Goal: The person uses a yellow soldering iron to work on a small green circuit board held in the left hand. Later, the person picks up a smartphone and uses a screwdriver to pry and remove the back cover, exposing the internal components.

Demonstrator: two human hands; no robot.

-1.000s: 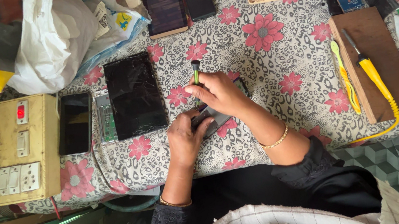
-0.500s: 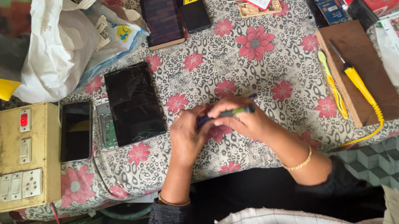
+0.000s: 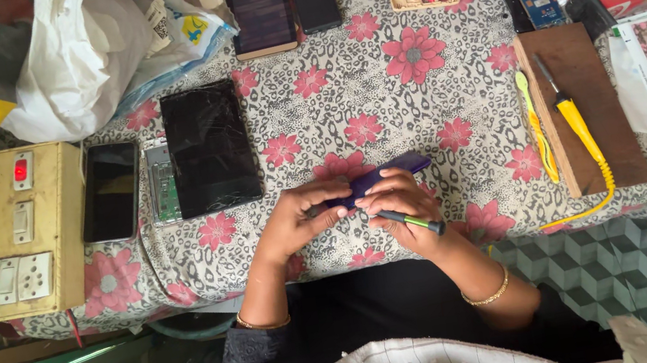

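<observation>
Both hands pinch the purple phone [image 3: 380,176], which lies slanting across the flowery table [image 3: 414,96], the left hand [image 3: 295,221] at its near end, the right hand [image 3: 397,200] also gripping a green-tipped tool [image 3: 413,221].

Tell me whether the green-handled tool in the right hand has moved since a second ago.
Yes. The green-handled tool stood upright above the right hand, pointing toward the cracked tablet side; now it lies low, angled toward the table's near edge.
</observation>
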